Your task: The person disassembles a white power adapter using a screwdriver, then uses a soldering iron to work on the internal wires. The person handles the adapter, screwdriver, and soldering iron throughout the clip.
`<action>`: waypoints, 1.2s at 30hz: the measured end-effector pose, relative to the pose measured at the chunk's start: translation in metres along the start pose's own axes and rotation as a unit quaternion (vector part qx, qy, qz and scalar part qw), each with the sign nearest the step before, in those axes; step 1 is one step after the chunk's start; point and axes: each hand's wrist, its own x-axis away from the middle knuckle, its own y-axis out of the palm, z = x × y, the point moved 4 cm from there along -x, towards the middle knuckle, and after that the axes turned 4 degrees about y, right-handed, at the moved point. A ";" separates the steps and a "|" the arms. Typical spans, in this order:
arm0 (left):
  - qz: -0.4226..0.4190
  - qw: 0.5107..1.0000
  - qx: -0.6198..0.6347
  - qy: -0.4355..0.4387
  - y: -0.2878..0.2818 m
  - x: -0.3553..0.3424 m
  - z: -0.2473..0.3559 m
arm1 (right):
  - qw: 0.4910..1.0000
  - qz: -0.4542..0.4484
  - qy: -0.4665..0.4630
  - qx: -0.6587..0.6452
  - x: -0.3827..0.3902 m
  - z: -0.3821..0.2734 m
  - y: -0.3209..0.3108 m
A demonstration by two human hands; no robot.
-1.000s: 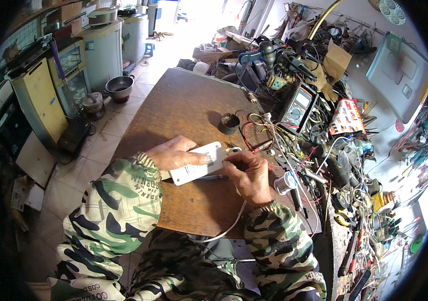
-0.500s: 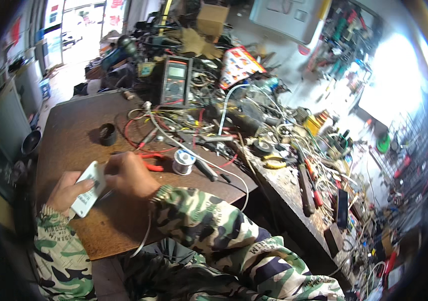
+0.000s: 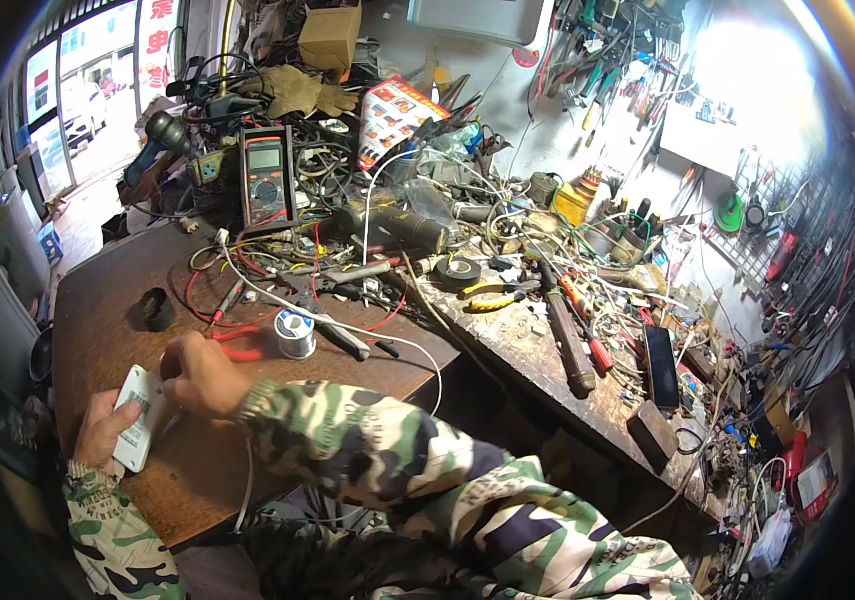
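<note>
A flat white plastic case (image 3: 133,440) with a printed label is in my left hand (image 3: 100,432), thumb over its face and fingers around its side. My right hand (image 3: 205,378) is closed at the case's upper right edge, fingers pinched together. Whatever they hold, if anything, is hidden. Red-handled pliers (image 3: 244,354) lie just beyond my right hand, partly covered by it. Beside them stands a spool of solder wire (image 3: 295,338). A small black cup-like ring (image 3: 156,310) sits farther off on the brown tabletop (image 3: 97,290).
A multimeter (image 3: 267,180) leans at the back, among tangled wires. A white cable (image 3: 347,325) loops across the table. On the cluttered bench at right lie black tape (image 3: 458,270), yellow-handled pliers (image 3: 495,298), a hammer-like tool (image 3: 569,350) and a phone (image 3: 660,367).
The view has swung right, so the table and things shift left in the picture. My left hand still holds the case, and my right hand stays closed beside it.
</note>
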 end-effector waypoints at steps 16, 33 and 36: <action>0.037 0.999 -0.007 -0.005 -0.010 0.001 -0.013 | 0.824 0.050 0.162 0.541 0.208 0.000 -0.395; 0.035 0.999 0.013 -0.013 -0.010 0.012 -0.008 | 0.774 0.065 0.212 0.593 0.208 0.055 -0.426; 0.021 0.998 -0.036 -0.046 -0.019 -0.005 -0.026 | 0.822 0.070 0.134 0.549 0.189 -0.003 -0.392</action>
